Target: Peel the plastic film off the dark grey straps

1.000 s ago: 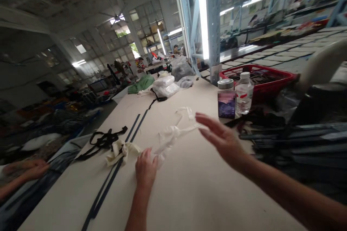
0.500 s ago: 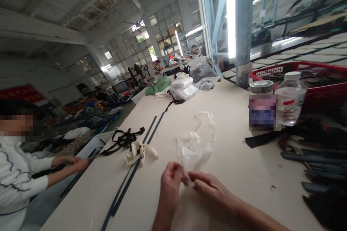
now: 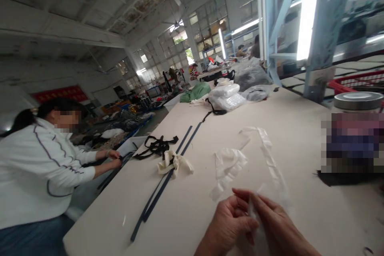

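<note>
My left hand [image 3: 229, 224] and my right hand [image 3: 277, 222] are close together over the near part of the table [image 3: 186, 216]. Both pinch a thin, translucent white plastic strip [image 3: 261, 237], which hangs down between the fingers. Beyond them the crumpled film [image 3: 229, 162] spreads in a loose loop on the tabletop; whether it is one piece with the held part I cannot tell. To the left, a cream cloth strip [image 3: 171, 164] lies across long dark blue straps [image 3: 160, 194]. A tangle of black straps [image 3: 157, 146] is just behind it.
A co-worker in a white jacket [image 3: 33, 176] handles dark straps at the table's left edge. Clear plastic packs [image 3: 226, 98] and green cloth [image 3: 196, 93] are piled at the far end. A lidded jar [image 3: 357, 136] stands on the right, before a red basket [image 3: 354, 82] and a blue post [image 3: 324, 48].
The view has swung left, so more of the co-worker shows and the bottle has left the frame. My hands have drawn closer together, with the plastic strip now hanging between them.
</note>
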Demonstrator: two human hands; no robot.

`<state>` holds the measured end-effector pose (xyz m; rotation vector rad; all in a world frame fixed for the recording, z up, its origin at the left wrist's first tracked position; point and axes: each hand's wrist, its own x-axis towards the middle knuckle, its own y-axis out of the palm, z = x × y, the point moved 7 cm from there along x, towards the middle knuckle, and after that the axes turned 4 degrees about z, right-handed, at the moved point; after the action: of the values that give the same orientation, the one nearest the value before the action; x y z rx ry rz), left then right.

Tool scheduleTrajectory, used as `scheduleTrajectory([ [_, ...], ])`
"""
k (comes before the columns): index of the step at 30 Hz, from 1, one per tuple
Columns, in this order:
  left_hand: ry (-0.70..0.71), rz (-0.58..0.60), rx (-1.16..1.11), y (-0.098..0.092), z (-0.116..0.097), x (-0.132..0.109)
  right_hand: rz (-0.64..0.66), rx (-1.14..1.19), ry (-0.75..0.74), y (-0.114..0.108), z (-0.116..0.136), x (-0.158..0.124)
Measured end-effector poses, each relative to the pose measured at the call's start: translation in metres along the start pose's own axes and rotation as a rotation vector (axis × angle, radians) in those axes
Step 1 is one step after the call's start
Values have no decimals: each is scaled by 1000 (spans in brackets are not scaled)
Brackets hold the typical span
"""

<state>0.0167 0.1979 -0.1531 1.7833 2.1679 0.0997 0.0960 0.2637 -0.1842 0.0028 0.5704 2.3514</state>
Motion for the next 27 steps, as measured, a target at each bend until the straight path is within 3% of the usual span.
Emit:
scheduleTrajectory([
  [5,-147,169,149,9,12,-9,-256,90,-76,-25,16,2],
  [7,-123,109,292,-9,-2,-8,-275,99,-76,-30,18,4],
  [9,-11,-149,505,-53,-35,-4,-234,45,-70,-30,17,8],
  [11,112,-499,695,-112,-74,-6,-194,-20,-67,-29,14,13],
  [13,160,-761,805,-167,-101,-8,-171,-66,-70,-28,11,16],
  [15,157,-871,870,-208,-113,-3,-138,-103,-77,-25,9,18],
  [17,147,-884,888,-231,-115,5,-109,-141,-80,-22,8,19],
  [19,149,-860,854,-241,-116,14,-90,-171,-78,-20,8,20],
  [22,202,-786,701,-239,-130,23,-49,-171,-67,-20,6,20],
  [27,386,-577,376,-209,-197,11,-15,-105,-121,-21,2,23],
])
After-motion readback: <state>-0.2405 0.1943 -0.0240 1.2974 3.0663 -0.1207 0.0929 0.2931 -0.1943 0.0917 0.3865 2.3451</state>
